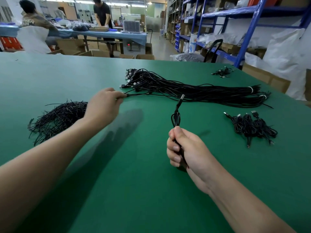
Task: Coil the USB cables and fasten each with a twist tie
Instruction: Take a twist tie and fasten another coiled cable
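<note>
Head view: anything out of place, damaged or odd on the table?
Nothing damaged or spilled. Only a small clump of cables lies alone near the green table's far right edge, apart from the big cable bundle and the pile of coiled cables.

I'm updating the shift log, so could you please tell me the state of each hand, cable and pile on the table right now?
left hand: pinches the end of a loose cable
right hand: grips the coiled cable
coiled cable: looped, plug up, tie not visible
cable bundle: uncoiled, banded at far end
twist ties: loose heap
pile of coils: coiled, lying together
</note>
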{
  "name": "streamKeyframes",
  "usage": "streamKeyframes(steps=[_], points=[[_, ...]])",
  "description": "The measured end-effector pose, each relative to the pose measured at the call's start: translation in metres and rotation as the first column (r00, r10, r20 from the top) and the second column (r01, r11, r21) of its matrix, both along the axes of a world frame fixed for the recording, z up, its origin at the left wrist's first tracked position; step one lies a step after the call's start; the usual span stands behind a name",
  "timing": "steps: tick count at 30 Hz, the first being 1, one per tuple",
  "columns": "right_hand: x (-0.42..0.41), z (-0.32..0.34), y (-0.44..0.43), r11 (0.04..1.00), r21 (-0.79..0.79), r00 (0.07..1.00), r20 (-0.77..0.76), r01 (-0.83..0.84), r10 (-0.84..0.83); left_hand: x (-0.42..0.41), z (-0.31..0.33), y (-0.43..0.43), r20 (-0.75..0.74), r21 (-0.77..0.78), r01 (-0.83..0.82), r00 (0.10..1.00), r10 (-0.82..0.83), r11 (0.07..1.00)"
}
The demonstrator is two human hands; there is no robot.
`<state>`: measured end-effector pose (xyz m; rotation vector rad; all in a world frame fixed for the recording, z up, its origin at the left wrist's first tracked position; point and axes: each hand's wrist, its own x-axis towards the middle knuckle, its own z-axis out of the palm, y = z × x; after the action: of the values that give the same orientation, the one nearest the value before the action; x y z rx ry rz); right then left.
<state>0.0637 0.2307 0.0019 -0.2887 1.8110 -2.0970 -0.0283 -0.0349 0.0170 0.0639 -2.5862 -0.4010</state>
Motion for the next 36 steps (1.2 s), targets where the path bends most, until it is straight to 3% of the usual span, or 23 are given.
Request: streamKeyframes(steps=[2,4,10,13,17,21,24,27,31,36], points=[[0.001,-0.001,-0.002,1.0,0.02,1.0,0.002,-0.023,0.023,-0.014,-0.002,-0.02,0.088,-0.196,-0.103,0.989,0.122,0.975],[0.002,-0.002,-0.003,0.998,0.05,0.999,-0.006,-0.044,0.044,-0.023,-0.006,-0.031,0.128,-0.285,-0.135,0.976,0.177,0.949],[0.002,-0.001,-0.002,0.994,0.093,0.998,-0.022,-0.053,0.055,-0.032,-0.01,-0.038,0.107,-0.279,-0.134,0.98,0.169,0.951],[0.003,-0.001,-0.002,0.994,0.094,0.998,-0.021,-0.051,0.054,-0.027,-0.008,-0.039,0.016,-0.204,-0.111,0.993,0.117,0.973],[0.004,0.0,-0.004,0.996,0.082,0.999,-0.008,-0.045,0.046,-0.01,0.009,-0.022,-0.123,0.126,0.042,0.992,-0.027,0.991],[0.005,0.003,-0.005,0.998,-0.016,0.998,0.028,-0.06,0.06,0.036,0.012,0.029,-0.284,0.331,0.34,0.925,-0.25,0.88],[0.007,0.003,-0.006,0.994,-0.071,0.995,0.049,-0.079,0.083,0.073,0.006,0.064,-0.352,0.434,0.468,0.874,-0.334,0.77],[0.01,0.003,-0.008,0.989,-0.134,0.994,0.084,-0.065,0.077,0.098,-0.001,0.082,-0.354,0.465,0.524,0.849,-0.393,0.713],[0.01,0.004,-0.008,0.976,-0.214,0.993,0.098,-0.036,0.058,0.12,-0.014,0.085,-0.346,0.386,0.535,0.839,-0.42,0.751],[0.011,0.002,-0.011,0.979,-0.203,0.994,0.102,-0.021,0.043,0.128,-0.019,0.079,-0.368,0.335,0.555,0.821,-0.436,0.762]])
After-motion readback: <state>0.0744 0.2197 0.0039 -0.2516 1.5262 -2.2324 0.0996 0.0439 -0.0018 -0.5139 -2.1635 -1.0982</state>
